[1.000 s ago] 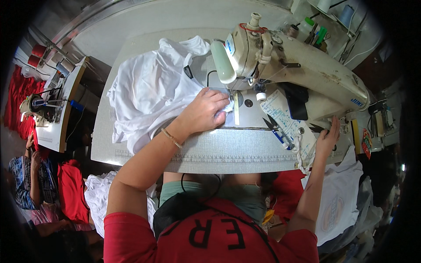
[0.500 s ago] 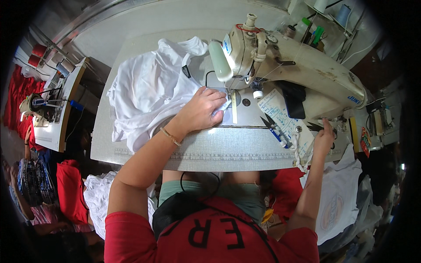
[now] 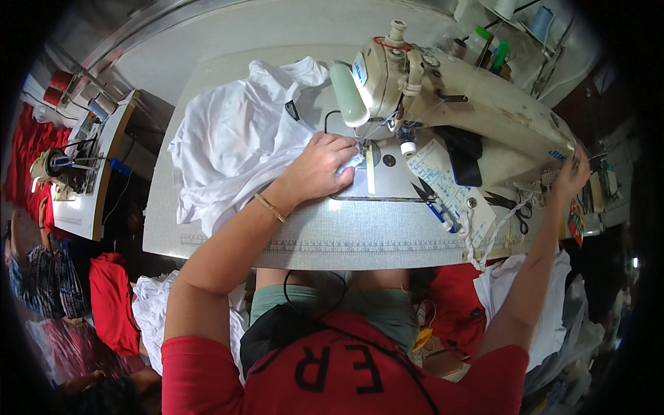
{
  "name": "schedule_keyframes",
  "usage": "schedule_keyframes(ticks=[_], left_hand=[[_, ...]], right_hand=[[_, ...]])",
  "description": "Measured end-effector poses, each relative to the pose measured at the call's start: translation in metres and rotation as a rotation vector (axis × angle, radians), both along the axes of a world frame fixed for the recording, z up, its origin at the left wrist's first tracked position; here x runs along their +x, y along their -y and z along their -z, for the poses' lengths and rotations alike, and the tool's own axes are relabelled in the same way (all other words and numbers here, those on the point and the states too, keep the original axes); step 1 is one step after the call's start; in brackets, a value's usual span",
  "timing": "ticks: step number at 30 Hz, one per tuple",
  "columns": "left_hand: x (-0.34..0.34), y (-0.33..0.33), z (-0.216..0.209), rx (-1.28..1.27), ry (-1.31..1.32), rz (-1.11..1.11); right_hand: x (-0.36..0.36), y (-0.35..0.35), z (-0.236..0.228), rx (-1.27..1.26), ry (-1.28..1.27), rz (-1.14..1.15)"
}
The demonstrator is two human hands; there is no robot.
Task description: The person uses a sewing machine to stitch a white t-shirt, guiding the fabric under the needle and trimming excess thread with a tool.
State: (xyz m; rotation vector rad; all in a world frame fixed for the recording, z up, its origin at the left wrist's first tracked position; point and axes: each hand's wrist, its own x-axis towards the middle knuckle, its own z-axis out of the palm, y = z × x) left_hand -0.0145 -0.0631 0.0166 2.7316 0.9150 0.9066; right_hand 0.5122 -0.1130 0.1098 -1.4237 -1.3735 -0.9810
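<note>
A white shirt (image 3: pixel 235 131) with a small dark neck label lies spread on the sewing machine table. My left hand (image 3: pixel 324 166) holds its edge at the needle, thumb and fingers closed on the cloth; the fingertips are partly hidden beside the presser foot. The beige sewing machine (image 3: pixel 484 86) stands over the table's right half. My right hand (image 3: pixel 570 176) is at the machine's right end, fingers curled over the handwheel, which it mostly hides. Blue-handled thread snips (image 3: pixel 437 207) and dark scissors (image 3: pixel 515 209) lie between my hands.
A handwritten paper (image 3: pixel 443 176) and a dark phone (image 3: pixel 463 159) lie under the machine arm. A white braided cord (image 3: pixel 477 249) hangs over the front edge. White cloth (image 3: pixel 155 311) and red cloth (image 3: pixel 114 304) are at the left. Another person (image 3: pixel 52 277) sits near a second machine (image 3: pixel 52 169).
My right hand has moved from the dark scissors up and right to the machine's end. The scissors now lie uncovered. My left hand has stayed at the needle with the shirt.
</note>
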Motion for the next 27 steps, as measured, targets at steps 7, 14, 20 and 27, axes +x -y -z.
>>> schedule_keyframes(ticks=[7,14,20,27], left_hand=[[0.024,-0.021,0.005,-0.414,0.138,-0.322],[0.027,-0.022,0.02,-0.248,0.151,-0.305],[0.029,-0.02,0.018,-0.201,0.099,-0.344],[0.016,-0.038,0.017,-0.098,0.14,-0.528]], right_hand=[[0.125,-0.064,-0.054,-0.548,-0.812,0.043],[0.064,-0.018,0.048,0.07,-1.306,-0.572],[0.063,-0.011,0.02,-0.077,-1.171,-0.522],[0.018,-0.013,0.027,0.156,-1.095,-0.202]])
